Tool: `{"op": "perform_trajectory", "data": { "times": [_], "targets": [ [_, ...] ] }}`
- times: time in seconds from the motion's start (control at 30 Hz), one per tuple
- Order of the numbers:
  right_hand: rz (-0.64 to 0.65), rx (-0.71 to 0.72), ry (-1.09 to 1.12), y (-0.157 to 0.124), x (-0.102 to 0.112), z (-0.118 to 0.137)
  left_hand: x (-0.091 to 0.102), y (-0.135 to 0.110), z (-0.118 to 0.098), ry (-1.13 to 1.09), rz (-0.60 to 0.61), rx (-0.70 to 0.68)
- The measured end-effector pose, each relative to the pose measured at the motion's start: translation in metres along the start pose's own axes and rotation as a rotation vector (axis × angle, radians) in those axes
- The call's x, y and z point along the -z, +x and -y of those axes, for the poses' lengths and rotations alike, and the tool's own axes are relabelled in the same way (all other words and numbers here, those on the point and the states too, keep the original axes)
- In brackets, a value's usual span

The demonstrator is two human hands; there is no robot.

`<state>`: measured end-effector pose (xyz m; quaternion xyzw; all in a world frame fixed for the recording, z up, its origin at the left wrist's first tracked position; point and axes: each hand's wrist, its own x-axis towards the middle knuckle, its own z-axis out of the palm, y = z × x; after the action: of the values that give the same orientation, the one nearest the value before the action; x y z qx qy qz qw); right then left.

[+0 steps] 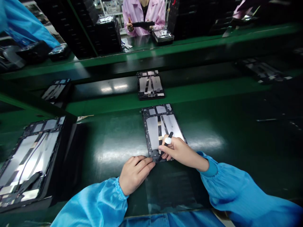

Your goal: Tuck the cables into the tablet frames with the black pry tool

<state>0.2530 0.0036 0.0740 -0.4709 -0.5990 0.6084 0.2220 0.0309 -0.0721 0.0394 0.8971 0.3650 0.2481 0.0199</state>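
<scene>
An opened tablet (pixel 153 132) lies on the green bench in front of me, its silver inside and dark flat cables facing up. My right hand (pixel 174 148) is closed around a slim black pen-like tool (pixel 169 137) with a white wrap near its top. The tool slants down toward the tablet's near end, where my fingers hide its tip. At the near left corner, my left hand (pixel 136 173) rests with its fingers stretched out, fingertips touching the tablet's edge. No tool shows in that hand.
Another opened tablet (pixel 151 84) lies just beyond mine. To the left stands a stack topped by an opened tablet (pixel 30 157). More units lie along the conveyor (pixel 106 88). Across it, a person in a pink coat (pixel 144 14) holds a dark panel, beside tall black tray stacks (pixel 107 36).
</scene>
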Motion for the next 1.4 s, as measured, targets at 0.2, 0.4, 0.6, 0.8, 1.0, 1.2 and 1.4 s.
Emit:
{"op": "perform_trajectory", "data": {
  "times": [0.2, 0.4, 0.6, 0.8, 1.0, 1.2, 1.4],
  "targets": [
    [-0.004, 0.001, 0.002, 0.0, -0.002, -0.001, 0.007, 0.003, -0.003, 0.14, 0.058, -0.065],
    [-0.138, 0.073, -0.044, -0.015, 0.013, -0.007, 0.007, 0.003, -0.002, 0.162, 0.123, -0.065],
    [-0.156, 0.159, -0.275, -0.029, 0.019, -0.011, 0.005, 0.003, -0.001, 0.113, 0.105, -0.05],
    [-0.138, 0.124, -0.156, -0.025, 0.018, -0.014, 0.002, 0.002, 0.0, 0.097, 0.063, -0.029],
    [-0.138, 0.112, -0.129, -0.023, 0.018, -0.016, -0.003, 0.003, 0.0, 0.117, 0.094, -0.009],
    [-0.14, 0.115, -0.163, -0.022, 0.018, -0.018, -0.002, 0.003, -0.001, 0.153, 0.121, -0.01],
    [-0.14, 0.105, -0.19, -0.022, 0.018, -0.015, -0.003, 0.007, -0.008, 0.205, 0.127, -0.019]
  ]
}}
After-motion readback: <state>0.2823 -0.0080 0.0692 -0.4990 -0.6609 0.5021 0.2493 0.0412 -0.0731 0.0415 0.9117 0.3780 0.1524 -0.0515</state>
